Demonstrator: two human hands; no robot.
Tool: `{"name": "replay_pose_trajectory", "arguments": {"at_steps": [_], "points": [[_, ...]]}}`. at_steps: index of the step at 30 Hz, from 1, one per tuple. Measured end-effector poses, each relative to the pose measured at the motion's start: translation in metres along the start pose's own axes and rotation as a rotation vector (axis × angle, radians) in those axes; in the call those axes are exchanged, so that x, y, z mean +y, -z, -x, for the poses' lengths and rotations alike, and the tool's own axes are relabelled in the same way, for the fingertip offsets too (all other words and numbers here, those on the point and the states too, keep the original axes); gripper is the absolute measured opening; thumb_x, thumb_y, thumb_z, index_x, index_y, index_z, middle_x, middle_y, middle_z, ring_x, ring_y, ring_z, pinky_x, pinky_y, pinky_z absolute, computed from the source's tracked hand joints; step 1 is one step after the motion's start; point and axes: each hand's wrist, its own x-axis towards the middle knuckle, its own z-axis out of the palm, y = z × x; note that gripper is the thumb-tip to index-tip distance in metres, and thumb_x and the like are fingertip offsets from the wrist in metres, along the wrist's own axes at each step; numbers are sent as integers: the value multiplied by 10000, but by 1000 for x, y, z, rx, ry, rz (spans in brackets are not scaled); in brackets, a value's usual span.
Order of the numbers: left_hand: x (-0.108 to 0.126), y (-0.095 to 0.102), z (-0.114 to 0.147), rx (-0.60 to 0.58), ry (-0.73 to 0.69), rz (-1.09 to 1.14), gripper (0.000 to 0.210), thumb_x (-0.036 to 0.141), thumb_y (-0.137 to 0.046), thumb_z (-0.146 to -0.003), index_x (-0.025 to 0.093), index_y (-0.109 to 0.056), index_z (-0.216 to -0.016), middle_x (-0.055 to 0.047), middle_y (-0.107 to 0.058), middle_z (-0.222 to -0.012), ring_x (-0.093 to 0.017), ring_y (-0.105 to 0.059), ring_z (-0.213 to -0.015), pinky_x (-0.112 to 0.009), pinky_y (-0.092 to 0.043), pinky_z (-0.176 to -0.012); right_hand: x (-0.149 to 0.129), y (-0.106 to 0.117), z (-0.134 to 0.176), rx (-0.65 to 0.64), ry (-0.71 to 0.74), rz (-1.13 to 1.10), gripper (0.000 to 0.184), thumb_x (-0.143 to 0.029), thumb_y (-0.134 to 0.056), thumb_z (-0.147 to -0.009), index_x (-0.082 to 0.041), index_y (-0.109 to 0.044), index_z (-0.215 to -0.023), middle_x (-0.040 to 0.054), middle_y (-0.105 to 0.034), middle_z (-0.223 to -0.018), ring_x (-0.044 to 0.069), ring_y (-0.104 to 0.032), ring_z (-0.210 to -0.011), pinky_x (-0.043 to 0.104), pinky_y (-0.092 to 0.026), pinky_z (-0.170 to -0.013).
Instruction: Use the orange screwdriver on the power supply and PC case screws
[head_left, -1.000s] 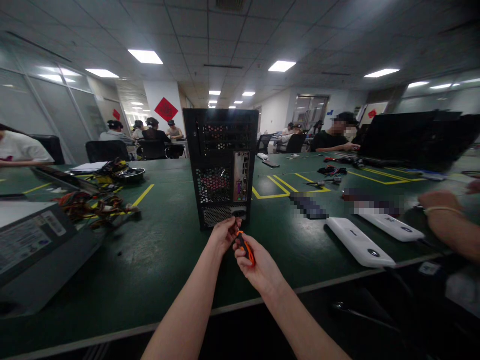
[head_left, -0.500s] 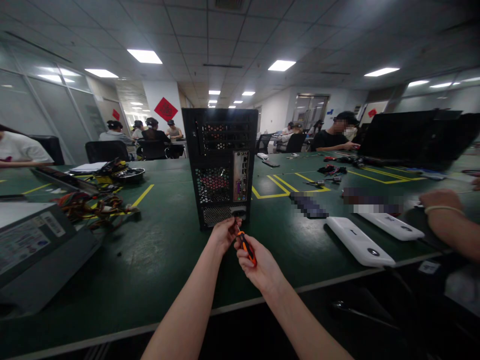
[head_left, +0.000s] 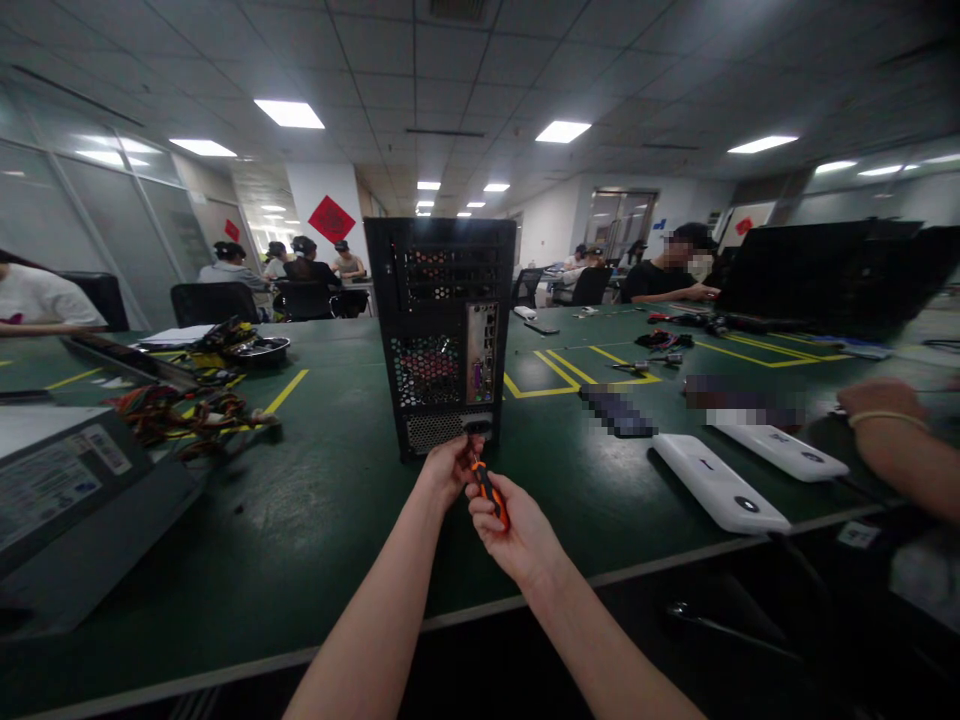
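Observation:
A black computer case (head_left: 435, 315) stands upright on the green table, its rear panel facing me. My right hand (head_left: 514, 525) is wrapped round the orange and black handle of a screwdriver (head_left: 491, 497), whose tip points up at the lower rear of the case. My left hand (head_left: 448, 468) is closed in a pinch beside that tip, just below the power socket (head_left: 478, 428). Whatever sits between its fingertips is too small to make out. The power supply's perforated grille (head_left: 435, 432) is partly covered by my left hand.
To the left lie a grey metal case (head_left: 82, 510) and a tangle of cables (head_left: 195, 410). White power banks (head_left: 720, 482) and a dark phone-like slab (head_left: 616, 411) lie to the right. Another person's arm (head_left: 896, 425) reaches in at the right edge. The table's front edge (head_left: 480, 610) runs beneath my forearms.
My right hand and the screwdriver have shifted slightly left and up, closer to my left fingertips. My left hand and the case stay in place.

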Motion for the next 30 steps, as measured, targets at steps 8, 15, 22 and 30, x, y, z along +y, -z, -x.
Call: {"name": "replay_pose_trajectory", "arguments": {"at_steps": [8, 15, 22, 30], "points": [[-1, 0, 0, -14, -48, 6, 114, 91, -478, -755, 77, -581, -709, -65, -610, -636, -76, -551, -526, -163, -419, -479, -1, 5, 1, 64, 21, -37, 98, -155, -377, -839, -121, -463, -805, 0, -481, -616, 17, -442, -416, 60, -291, -290], [0, 0, 2, -24, 9, -30, 151, 166, -489, -763, 74, -594, -703, -46, -579, -571, -67, -500, -450, -159, -376, -411, 4, 2, 0, 15, -28, -68, 202, -187, -304, -868, -103, -474, -800, 2, -460, -587, 21, -418, -392, 68, -245, -265], [1, -3, 6, -16, -23, 0, 140, 100, -467, -762, 81, -582, -683, -58, -598, -603, -68, -528, -499, -157, -397, -469, 3, 2, 0, 23, -5, -150, 107, -150, -365, -849, -131, -463, -810, -5, -477, -618, 8, -449, -415, 47, -263, -294], [3, -6, 9, -18, 8, -12, 141, 139, -472, -769, 83, -579, -696, -36, -566, -549, -65, -495, -446, -161, -364, -424, 6, 1, -3, -8, -45, -160, 165, -185, -337, -861, -115, -468, -789, -16, -446, -574, 10, -405, -376, 64, -236, -268]]}}
